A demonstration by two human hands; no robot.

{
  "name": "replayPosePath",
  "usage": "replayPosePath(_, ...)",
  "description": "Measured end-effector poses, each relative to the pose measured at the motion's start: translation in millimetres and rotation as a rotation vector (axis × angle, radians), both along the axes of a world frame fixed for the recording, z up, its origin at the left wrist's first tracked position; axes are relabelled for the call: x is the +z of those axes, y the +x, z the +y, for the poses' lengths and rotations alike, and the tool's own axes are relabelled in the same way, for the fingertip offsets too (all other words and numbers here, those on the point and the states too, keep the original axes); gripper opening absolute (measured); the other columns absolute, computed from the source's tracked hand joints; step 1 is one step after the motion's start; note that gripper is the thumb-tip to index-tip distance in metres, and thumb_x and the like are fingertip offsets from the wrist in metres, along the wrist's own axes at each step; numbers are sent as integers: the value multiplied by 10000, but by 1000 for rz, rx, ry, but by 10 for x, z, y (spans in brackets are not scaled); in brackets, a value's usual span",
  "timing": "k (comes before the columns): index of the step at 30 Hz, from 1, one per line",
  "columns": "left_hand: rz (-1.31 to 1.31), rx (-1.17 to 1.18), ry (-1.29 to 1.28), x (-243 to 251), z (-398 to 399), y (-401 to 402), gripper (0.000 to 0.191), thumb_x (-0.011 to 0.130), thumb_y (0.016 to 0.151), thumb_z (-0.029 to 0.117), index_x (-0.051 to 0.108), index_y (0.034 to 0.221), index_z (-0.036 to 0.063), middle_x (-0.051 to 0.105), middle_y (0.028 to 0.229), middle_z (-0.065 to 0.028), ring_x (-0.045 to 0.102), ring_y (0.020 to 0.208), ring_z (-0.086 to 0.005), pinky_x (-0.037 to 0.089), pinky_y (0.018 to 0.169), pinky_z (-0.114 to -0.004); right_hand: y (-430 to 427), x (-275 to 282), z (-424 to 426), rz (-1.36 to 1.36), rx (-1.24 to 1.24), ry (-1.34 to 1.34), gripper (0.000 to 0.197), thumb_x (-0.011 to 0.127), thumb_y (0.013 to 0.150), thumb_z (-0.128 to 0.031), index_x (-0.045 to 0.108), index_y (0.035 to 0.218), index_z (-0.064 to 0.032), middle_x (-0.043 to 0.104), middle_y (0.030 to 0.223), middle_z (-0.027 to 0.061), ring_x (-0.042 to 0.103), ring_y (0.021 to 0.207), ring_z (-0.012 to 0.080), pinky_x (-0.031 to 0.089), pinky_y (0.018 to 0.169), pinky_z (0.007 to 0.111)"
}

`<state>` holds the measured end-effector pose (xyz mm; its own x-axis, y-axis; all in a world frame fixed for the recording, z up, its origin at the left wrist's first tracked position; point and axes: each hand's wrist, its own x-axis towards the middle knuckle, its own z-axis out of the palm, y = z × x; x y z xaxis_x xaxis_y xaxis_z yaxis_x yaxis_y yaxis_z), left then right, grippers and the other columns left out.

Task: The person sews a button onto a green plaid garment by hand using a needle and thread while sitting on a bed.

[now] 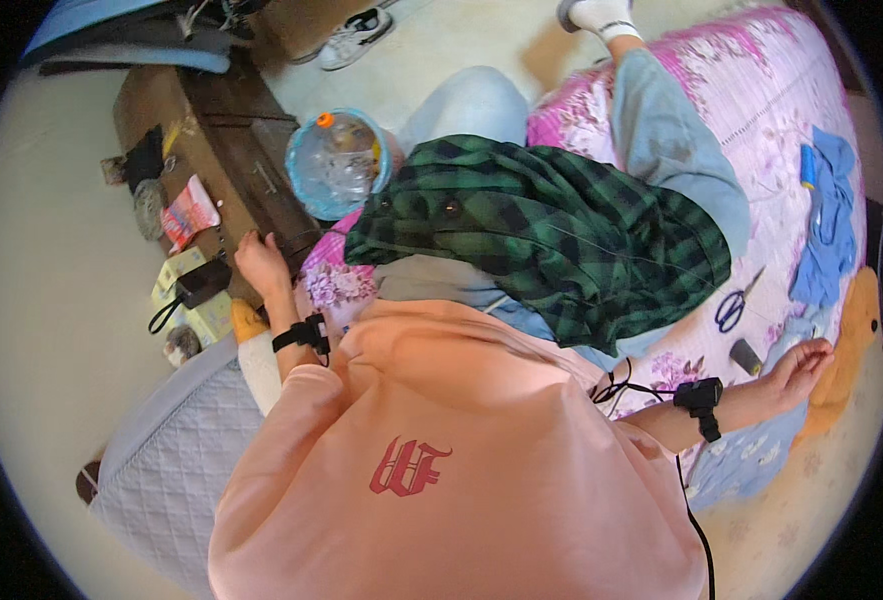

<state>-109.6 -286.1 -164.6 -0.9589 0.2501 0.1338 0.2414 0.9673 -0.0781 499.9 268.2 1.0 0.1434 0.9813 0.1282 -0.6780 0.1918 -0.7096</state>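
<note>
Across my lap lies a green and black plaid cloth garment (531, 217) with buttons at its left part. A thin thread (599, 246) runs over it towards the right. My left hand (260, 262) is at the edge of a brown wooden cabinet (224, 142), fingers apart, with nothing visible in it. Out to the right, my right hand (798, 371) is raised over the bed beside a plush toy (850, 337). Its fingertips are pinched together; whether they hold a needle or thread is too small to tell. Scissors (734, 306) and a dark thread spool (746, 356) lie near it.
A lined bin (299, 161) with plastic bottles stands between cabinet and knee. On the cabinet are a yellow box (212, 319), a black pouch (203, 283) and a red packet (190, 214). Blue cloth (824, 247) and a blue spool (807, 166) lie on the floral bedspread (771, 97).
</note>
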Motion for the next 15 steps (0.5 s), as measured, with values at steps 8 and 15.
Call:
replayPosePath(8, 139, -39, 102, -221, -82, 19, 197, 707, 850, 111, 703, 997, -19, 675, 1013, -194, 630, 953, -371, 509, 835, -425, -208, 89, -332, 11, -150, -52, 186, 550, 986, -36, 536, 1061, 134, 597, 1018, 189, 596, 950, 238, 551, 872, 308)
replayPosePath(15, 57, -106, 398, 76, 256, -62, 181, 693, 868, 109, 722, 1012, 3, 698, 908, -159, 676, 823, -312, 531, 726, -389, -197, 211, -85, -118, -133, -84, 162, 574, 972, -26, 538, 1032, 120, 619, 1036, 189, 612, 979, 250, 560, 890, 304)
